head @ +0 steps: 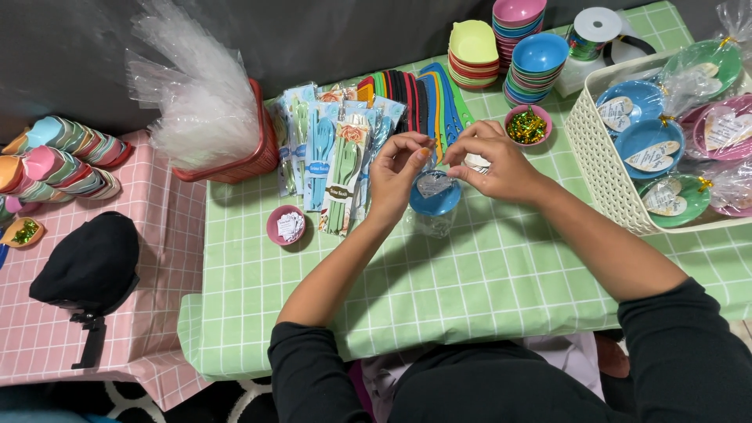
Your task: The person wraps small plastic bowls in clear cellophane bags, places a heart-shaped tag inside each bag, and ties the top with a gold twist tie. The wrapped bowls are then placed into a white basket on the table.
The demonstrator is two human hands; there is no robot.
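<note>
My left hand (398, 174) and my right hand (493, 160) meet above a small blue bowl (435, 201) wrapped in a clear plastic bag, with a pale card inside it. Both hands pinch the top of that bag between thumb and fingers, and a tiny gold twist tie shows at the left fingertips. The bowl rests on the green checked tablecloth (439, 290). Packets of plastic spoons and forks (333, 157) lie just left of my left hand. A pink cup of shiny green and gold ties (527, 125) stands beyond my right hand.
A white basket (603, 168) of wrapped bowls stands at the right. Stacked coloured bowls (536, 66) and combs (423, 98) sit at the back. A red basket of clear bags (227, 157) stands left, a pink cup of tags (286, 225) nearer, a black cap (90, 262) on the pink cloth.
</note>
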